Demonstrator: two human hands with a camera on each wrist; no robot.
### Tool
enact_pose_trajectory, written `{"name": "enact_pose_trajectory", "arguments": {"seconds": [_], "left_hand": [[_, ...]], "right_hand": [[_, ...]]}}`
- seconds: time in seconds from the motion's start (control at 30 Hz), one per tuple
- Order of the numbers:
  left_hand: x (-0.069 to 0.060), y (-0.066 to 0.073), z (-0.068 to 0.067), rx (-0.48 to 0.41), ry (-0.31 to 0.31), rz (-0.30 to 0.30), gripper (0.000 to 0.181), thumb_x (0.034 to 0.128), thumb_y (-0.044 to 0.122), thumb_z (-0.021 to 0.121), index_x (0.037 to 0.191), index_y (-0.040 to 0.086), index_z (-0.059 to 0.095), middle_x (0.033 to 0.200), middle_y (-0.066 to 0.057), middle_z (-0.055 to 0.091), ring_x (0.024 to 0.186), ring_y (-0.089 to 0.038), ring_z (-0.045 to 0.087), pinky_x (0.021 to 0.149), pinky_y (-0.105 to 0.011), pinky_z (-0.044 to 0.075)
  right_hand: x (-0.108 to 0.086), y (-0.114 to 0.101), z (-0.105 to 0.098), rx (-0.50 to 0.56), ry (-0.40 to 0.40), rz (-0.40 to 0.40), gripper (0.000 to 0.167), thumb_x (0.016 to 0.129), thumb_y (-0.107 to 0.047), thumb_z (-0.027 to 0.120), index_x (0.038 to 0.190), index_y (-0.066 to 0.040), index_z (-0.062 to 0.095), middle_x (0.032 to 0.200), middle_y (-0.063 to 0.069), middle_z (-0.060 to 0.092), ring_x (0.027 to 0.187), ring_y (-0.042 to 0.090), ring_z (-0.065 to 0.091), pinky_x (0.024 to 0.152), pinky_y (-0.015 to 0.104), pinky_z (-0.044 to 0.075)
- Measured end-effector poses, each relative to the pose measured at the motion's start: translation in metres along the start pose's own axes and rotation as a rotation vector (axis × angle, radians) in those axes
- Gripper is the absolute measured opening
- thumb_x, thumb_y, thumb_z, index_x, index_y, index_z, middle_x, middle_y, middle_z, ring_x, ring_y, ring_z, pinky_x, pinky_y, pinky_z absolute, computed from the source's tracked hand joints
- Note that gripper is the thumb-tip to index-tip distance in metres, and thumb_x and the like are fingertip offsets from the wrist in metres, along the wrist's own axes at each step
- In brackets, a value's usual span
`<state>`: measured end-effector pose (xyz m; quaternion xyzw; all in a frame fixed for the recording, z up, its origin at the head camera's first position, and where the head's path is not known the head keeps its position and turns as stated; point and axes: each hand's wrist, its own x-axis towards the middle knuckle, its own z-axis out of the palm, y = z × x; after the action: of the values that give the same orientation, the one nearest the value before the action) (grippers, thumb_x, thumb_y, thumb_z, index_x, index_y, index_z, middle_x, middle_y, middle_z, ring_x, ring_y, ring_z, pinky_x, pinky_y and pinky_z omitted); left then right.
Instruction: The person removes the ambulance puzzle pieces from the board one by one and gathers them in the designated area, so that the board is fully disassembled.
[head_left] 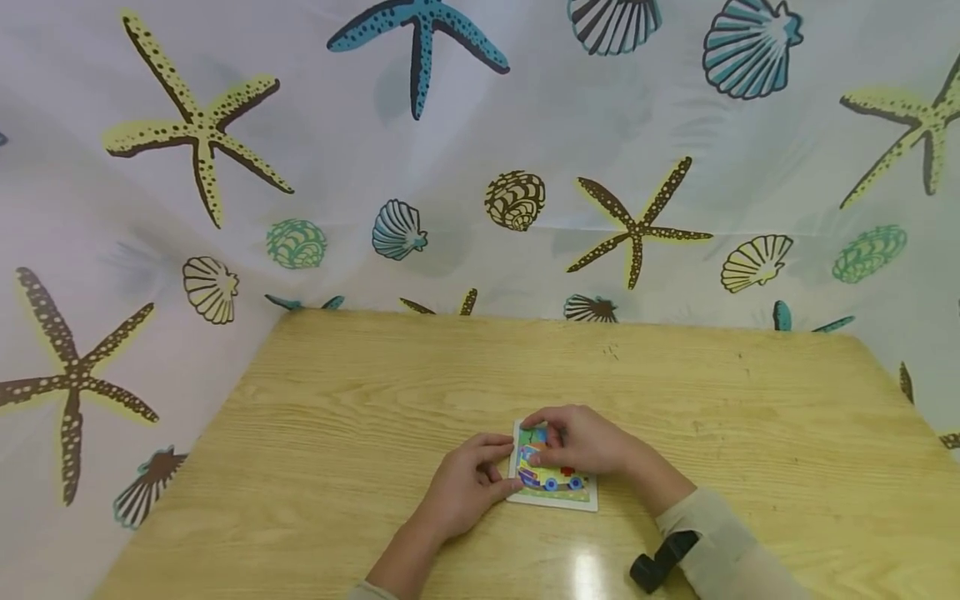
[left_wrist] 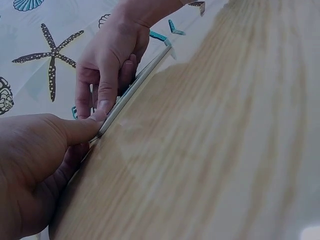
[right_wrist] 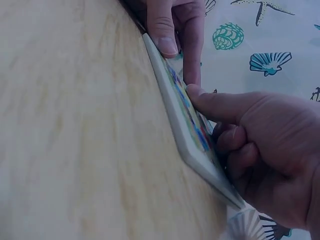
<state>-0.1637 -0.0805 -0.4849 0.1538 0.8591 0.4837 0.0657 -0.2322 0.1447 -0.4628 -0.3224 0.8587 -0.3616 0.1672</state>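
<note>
Black wrist fitting [head_left: 677, 548] lies nearest, toward five o'clock; on the desk [head_left: 337, 400], also toward five, the picture board [head_left: 555, 497], likely light and stiff, suits rim holds: left hand [head_left: 463, 485] fingers pinch its nine-o'clock edge, right hand [head_left: 592, 443] grasp unclear.

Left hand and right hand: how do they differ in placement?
The left hand is at the left edge of the picture board; the right hand reaches over it from the right. The right hand covers more of the printed picture than the left hand does. Both touch the board.
</note>
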Motion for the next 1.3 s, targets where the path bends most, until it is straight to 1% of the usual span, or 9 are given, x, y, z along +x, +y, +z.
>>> {"name": "enact_pose_trajectory", "arguments": {"seconds": [0.17,0.27,0.37,0.57,0.7,0.83,1.17,1.23,1.3], "left_hand": [[0.002,0.000,0.000,0.003,0.019,0.016,0.049,0.0876,0.022,0.078,0.127,-0.004,0.065,0.135,-0.008,0.060,0.079,-0.008,0.058,0.065,-0.019,0.051],[0.002,0.000,0.002,0.007,0.022,0.017,0.049,0.0872,0.021,0.079,0.127,-0.004,0.065,0.134,-0.009,0.060,0.078,-0.007,0.057,0.065,-0.019,0.051],[0.001,-0.001,0.001,0.001,0.018,0.017,0.050,0.0877,0.021,0.078,0.129,-0.004,0.064,0.135,-0.009,0.060,0.079,-0.006,0.057,0.065,-0.019,0.051],[-0.001,-0.001,-0.002,-0.005,0.006,0.017,0.050,0.0884,0.022,0.077,0.130,-0.004,0.063,0.136,-0.009,0.059,0.080,-0.008,0.057,0.066,-0.019,0.051],[-0.003,-0.001,-0.003,0.000,-0.018,0.022,0.052,0.0883,0.022,0.077,0.131,-0.004,0.062,0.137,-0.008,0.058,0.082,-0.007,0.057,0.068,-0.018,0.052],[-0.002,-0.001,-0.004,0.015,-0.017,0.033,0.054,0.0871,0.022,0.078,0.132,-0.003,0.061,0.138,-0.009,0.058,0.082,-0.006,0.057,0.069,-0.018,0.052],[-0.003,-0.001,-0.005,0.031,0.005,0.034,0.058,0.0839,0.023,0.081,0.131,-0.004,0.062,0.137,-0.009,0.059,0.083,-0.008,0.057,0.068,-0.019,0.051],[-0.002,-0.001,-0.003,0.025,0.004,0.035,0.058,0.0838,0.023,0.081,0.131,-0.004,0.061,0.137,-0.009,0.058,0.083,-0.008,0.057,0.068,-0.019,0.051],[-0.002,-0.001,-0.001,0.013,-0.005,0.033,0.058,0.0837,0.022,0.081,0.132,-0.004,0.061,0.137,-0.009,0.058,0.083,-0.008,0.057,0.069,-0.019,0.052]], "right_hand": [[0.002,-0.007,-0.002,-0.024,-0.003,0.045,0.037,0.092,-0.024,0.073,0.126,-0.012,0.062,0.073,-0.004,0.050,0.054,0.006,0.046,0.057,0.021,0.041],[0.001,-0.009,0.001,-0.006,-0.019,0.068,0.020,0.094,-0.022,0.072,0.110,-0.011,0.068,0.072,-0.005,0.055,0.054,0.006,0.049,0.056,0.021,0.043],[0.000,-0.009,0.004,-0.009,0.000,0.078,0.014,0.094,-0.022,0.071,0.102,-0.011,0.068,0.075,-0.005,0.058,0.058,0.005,0.050,0.056,0.021,0.043],[0.001,-0.009,0.006,-0.072,0.029,0.060,0.038,0.091,-0.032,0.075,0.122,-0.015,0.063,0.073,-0.004,0.054,0.055,0.006,0.047,0.053,0.021,0.040],[0.003,-0.012,0.004,-0.151,0.009,0.023,0.046,0.089,-0.040,0.076,0.125,-0.016,0.062,0.067,-0.006,0.052,0.054,0.005,0.043,0.052,0.020,0.035],[0.005,-0.014,0.002,-0.174,0.010,0.022,0.050,0.087,-0.042,0.077,0.126,-0.015,0.062,0.068,-0.005,0.052,0.056,0.006,0.044,0.052,0.021,0.036],[0.010,-0.013,0.001,-0.115,-0.032,0.048,0.051,0.084,-0.037,0.080,0.127,-0.019,0.062,0.074,-0.002,0.053,0.058,0.009,0.049,0.056,0.023,0.039],[0.011,-0.011,0.000,-0.114,-0.037,0.061,0.046,0.083,-0.037,0.081,0.122,-0.021,0.063,0.075,-0.002,0.054,0.059,0.009,0.050,0.057,0.024,0.040],[0.009,-0.009,0.000,-0.108,-0.048,0.081,0.036,0.082,-0.038,0.081,0.110,-0.019,0.066,0.076,-0.002,0.055,0.060,0.010,0.051,0.058,0.025,0.041]]}}
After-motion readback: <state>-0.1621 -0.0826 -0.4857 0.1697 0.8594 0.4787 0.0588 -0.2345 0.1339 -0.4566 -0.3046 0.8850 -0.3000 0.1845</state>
